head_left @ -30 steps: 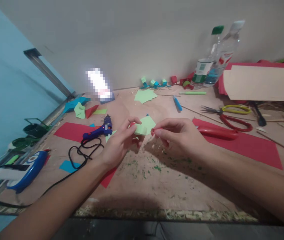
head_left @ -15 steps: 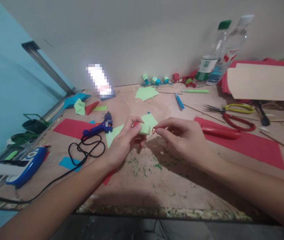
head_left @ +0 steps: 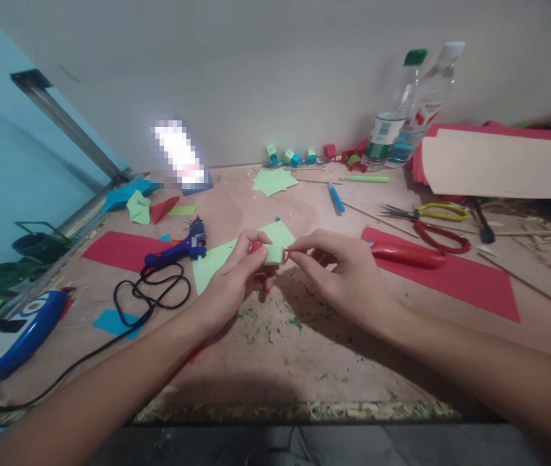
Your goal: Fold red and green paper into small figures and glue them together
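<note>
My left hand (head_left: 239, 268) is closed around a small light green paper block (head_left: 273, 254) with a red part beside the thumb. Between the thumb and forefinger of my right hand (head_left: 343, 265) is a thin red paper strip (head_left: 285, 255), bent into a small loop. The strip's end is up against the block's right side; whether it touches cannot be made out. Behind both hands lies light green paper (head_left: 278, 232). Scattered green shavings (head_left: 294, 322) lie on the table below them.
A blue glue gun (head_left: 182, 246) and its black cord are left of my hands. To the right lie a red-handled tool (head_left: 408, 254) on red paper (head_left: 479, 285) and scissors (head_left: 430, 220). Bottles (head_left: 386, 139), small paper figures (head_left: 292, 157) and a lit screen (head_left: 178, 155) stand along the wall.
My right hand has brought the red strip closer to the green block, which has turned slightly in my left hand. The whole view has shifted, so the table things appear further left.
</note>
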Tool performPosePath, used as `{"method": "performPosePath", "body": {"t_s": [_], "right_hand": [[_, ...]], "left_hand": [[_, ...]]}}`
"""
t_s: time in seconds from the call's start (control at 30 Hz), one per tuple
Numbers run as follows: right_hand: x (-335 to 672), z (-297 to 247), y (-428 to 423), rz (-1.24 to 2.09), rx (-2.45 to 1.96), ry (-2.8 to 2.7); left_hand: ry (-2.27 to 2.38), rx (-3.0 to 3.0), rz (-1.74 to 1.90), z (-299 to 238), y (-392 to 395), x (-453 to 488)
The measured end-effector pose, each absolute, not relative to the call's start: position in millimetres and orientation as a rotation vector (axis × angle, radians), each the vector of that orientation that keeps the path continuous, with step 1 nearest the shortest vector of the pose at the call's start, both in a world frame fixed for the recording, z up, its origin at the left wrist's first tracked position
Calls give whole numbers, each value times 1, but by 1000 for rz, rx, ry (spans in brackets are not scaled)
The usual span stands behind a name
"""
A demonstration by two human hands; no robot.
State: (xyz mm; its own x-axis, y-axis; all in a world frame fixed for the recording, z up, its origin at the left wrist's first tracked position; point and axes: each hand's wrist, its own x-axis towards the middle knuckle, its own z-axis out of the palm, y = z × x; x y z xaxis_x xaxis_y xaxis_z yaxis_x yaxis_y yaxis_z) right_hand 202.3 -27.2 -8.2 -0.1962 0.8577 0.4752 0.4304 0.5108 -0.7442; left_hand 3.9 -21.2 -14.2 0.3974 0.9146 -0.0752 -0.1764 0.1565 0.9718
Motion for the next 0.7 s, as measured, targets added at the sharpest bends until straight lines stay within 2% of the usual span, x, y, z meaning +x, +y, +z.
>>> {"method": "performPosePath", "body": {"t_s": [0.7], "right_hand": [[198,-11,-33,503,-1111,-1794]], "left_hand": [[830,1144,898,-14,-27,9]]}}
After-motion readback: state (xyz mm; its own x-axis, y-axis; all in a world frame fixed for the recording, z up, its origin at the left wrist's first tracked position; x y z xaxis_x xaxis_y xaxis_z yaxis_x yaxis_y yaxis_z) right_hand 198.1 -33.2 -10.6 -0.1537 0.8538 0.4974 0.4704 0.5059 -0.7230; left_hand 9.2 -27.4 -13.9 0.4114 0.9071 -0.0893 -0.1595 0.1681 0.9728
